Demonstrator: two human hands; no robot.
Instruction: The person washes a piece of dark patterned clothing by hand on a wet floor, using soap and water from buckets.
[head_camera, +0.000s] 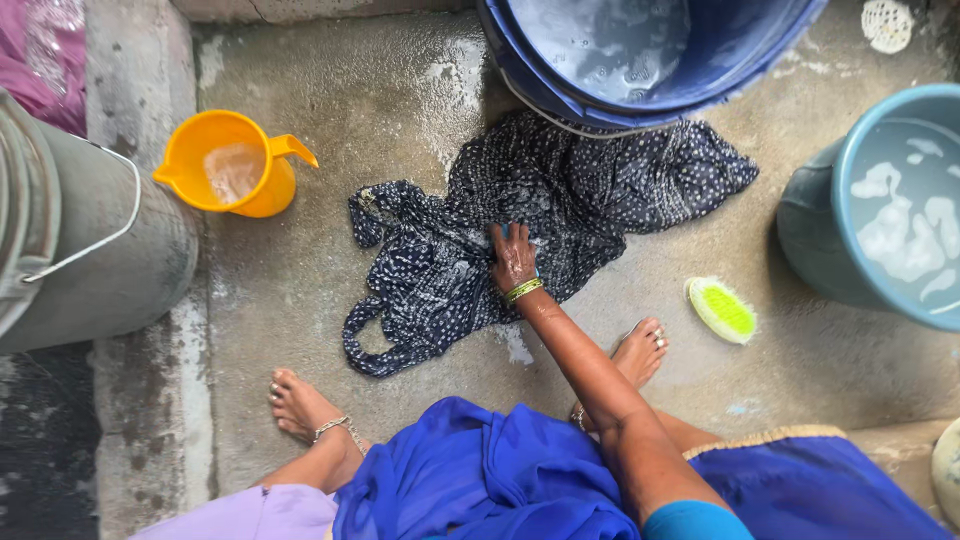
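My right hand (514, 260) lies palm down on a wet dark blue cloth with white dots (560, 215), spread on the concrete floor. A small blue bar (508, 232), perhaps soap, peeks out from under the fingers, which are pressed onto it. Green and yellow bangles ring the wrist. My left hand is out of sight. My bare feet (300, 405) (640, 350) rest on the floor on either side of the arm, and a blue garment covers my lap.
An orange jug (232, 165) with water stands at the left beside a grey metal bucket (90, 240). A big blue tub (640, 50) overlaps the cloth's top edge. A teal bucket (880, 210) with suds stands at the right, a green scrub brush (722, 310) beside it.
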